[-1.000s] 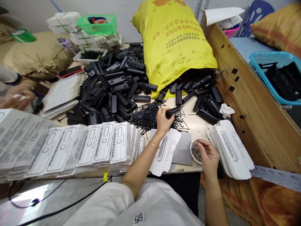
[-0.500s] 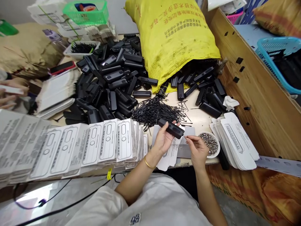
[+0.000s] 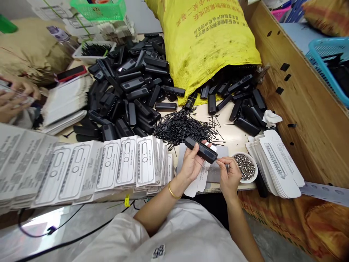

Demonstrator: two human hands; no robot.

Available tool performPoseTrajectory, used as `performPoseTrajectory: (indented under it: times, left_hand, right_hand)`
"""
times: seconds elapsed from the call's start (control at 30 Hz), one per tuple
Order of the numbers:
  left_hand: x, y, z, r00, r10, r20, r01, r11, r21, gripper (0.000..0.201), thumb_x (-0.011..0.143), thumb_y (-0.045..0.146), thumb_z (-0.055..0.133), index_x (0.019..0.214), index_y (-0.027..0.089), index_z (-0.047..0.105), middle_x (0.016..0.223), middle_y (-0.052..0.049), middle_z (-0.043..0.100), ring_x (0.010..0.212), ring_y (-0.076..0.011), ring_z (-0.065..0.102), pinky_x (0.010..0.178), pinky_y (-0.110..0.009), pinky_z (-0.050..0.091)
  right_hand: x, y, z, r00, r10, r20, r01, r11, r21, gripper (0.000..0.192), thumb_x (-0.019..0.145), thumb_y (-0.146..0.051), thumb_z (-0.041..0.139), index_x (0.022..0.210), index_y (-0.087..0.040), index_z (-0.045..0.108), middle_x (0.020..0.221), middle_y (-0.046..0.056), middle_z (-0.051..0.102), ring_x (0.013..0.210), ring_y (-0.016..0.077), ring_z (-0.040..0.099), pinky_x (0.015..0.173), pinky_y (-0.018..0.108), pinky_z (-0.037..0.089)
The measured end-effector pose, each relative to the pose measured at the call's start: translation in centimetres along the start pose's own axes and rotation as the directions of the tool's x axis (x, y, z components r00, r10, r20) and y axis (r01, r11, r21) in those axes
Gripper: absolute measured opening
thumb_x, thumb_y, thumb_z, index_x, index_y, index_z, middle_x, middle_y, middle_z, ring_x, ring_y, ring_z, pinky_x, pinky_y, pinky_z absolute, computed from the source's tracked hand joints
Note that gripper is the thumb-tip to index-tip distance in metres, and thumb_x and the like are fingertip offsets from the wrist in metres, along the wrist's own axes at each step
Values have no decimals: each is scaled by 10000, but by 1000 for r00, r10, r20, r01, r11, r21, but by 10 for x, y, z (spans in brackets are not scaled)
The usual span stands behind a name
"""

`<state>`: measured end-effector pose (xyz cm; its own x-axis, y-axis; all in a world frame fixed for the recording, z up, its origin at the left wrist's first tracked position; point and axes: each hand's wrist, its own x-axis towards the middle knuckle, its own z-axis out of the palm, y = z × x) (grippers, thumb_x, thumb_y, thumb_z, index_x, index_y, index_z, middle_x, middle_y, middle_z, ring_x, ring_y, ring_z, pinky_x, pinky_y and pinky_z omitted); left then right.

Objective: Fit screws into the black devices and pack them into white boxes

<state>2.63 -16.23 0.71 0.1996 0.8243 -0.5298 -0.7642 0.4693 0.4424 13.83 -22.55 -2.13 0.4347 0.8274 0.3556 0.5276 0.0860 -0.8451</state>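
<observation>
My left hand (image 3: 190,163) is closed around a long black plastic case (image 3: 203,150), thumb on top, tilted down to the right. At the case's right end, my right hand (image 3: 229,174) pinches with thumb and forefinger; what sits between the fingertips is too small to make out. Right beside that hand stands a white bowl (image 3: 255,174) full of small shiny metal parts. Under the hands lie flat white printed cartons (image 3: 195,185) on a grey sheet (image 3: 218,174). Just beyond is a heap of thin black sticks (image 3: 182,127).
A big pile of black cases (image 3: 133,85) covers the back left. More spill from a yellow sack (image 3: 212,47). Printed cartons (image 3: 147,163) line the front left edge; others (image 3: 282,163) stack at right beside a wooden board (image 3: 302,94). Another person's hands (image 3: 16,94) work at far left.
My right hand's fingertips have come up to the case's right end and now touch it. The left hand keeps its hold on the case. The view has shifted slightly.
</observation>
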Motion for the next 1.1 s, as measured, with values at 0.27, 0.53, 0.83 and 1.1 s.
performPoseTrajectory:
  times: [0.27,0.53,0.83,1.1]
  left_hand:
    - [-3,3,-2,1000,26,7,-26,999,27,166,866,218,648,997,180,553,1054,-66,698,1138,-255,639,1015,-495,476]
    - [-5,0,-5,1000,28,12,-28,999,34,248,833,219,686,1030,183,540,1037,-57,698,1122,-260,649,1001,-487,488]
    - [-8,3,0,996,8,86,-10,999,32,229,826,235,696,994,156,562,1035,-80,708,1084,-269,667,984,-482,507]
    - [-12,1,-1,988,85,129,-98,990,98,419,758,316,766,1080,202,524,1043,-48,693,1088,-260,659,977,-475,501]
  right_hand:
    - [5,-1,-5,986,-156,61,163,980,-114,161,919,-292,566,780,-223,610,752,10,657,732,163,624,699,308,475]
    - [-7,0,6,997,-64,-39,65,997,36,109,898,-241,591,800,-202,619,758,8,649,720,145,618,668,282,479]
    - [-22,10,4,985,170,27,-172,955,240,103,866,-291,622,902,-194,623,748,-10,647,624,125,606,617,266,501]
    - [-2,-7,-15,980,-134,148,134,991,13,134,898,-192,553,791,-220,628,711,-4,664,658,142,626,632,261,491]
